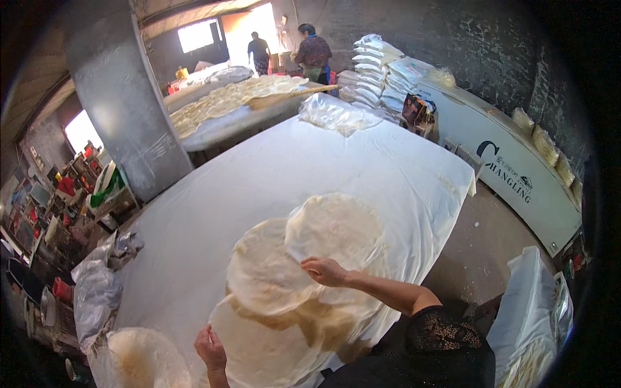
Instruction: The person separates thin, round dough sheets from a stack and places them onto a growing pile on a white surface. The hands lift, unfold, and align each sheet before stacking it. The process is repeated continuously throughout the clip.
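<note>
Several thin round dough sheets, perhaps flatbreads, overlap on the white-covered table before me. My right hand, fingers curled, is at the near edge of the far round sheet, over the middle sheet. By the left edge of the near sheet is my left hand, its fingers close together and pointing up. Whether either hand pinches a sheet is not clear. Another round sheet, browned in one patch, lies to the left at the table's near edge.
Clear plastic film lies at the table's far end. Beyond it, a second table bears many sheets and a wooden paddle. Two people stand farther back. A chest freezer and stacked sacks line the right; a pillar rises left.
</note>
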The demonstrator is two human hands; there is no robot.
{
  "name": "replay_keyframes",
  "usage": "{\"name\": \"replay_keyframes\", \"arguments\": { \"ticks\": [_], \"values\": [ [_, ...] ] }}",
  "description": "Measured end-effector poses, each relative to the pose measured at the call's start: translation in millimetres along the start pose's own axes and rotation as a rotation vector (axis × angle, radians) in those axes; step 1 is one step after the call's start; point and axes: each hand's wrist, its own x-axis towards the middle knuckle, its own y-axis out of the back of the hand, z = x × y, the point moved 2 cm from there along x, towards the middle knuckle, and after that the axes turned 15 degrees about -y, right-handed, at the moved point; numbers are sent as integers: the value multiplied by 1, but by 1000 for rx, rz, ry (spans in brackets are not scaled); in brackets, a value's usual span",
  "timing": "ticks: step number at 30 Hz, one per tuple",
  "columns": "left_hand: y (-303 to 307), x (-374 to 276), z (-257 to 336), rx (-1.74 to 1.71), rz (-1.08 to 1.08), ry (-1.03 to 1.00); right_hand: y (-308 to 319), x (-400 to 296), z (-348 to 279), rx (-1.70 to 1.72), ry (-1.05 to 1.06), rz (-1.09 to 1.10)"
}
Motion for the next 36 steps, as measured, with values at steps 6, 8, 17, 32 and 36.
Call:
{"name": "replay_keyframes", "arguments": {
  "ticks": [6, 8, 17, 32, 36],
  "values": [
    [-126, 55, 45, -498, -84, 189, 58, -1, 85, 147, -91, -34],
    [-179, 70, 53, -709, 29, 229, 50, 1, 134, 177, -73, 40],
    [-265, 154, 115, -722, -111, 428, 115, 0, 152, 763, -573, -306],
    [-332, 195, 63, -883, -306, 425, 61, 67, 133, 855, -700, -299],
    [-313, 214, 91, -867, -527, 300, 43, 104, 109, 829, -786, -296]
  ]
}}
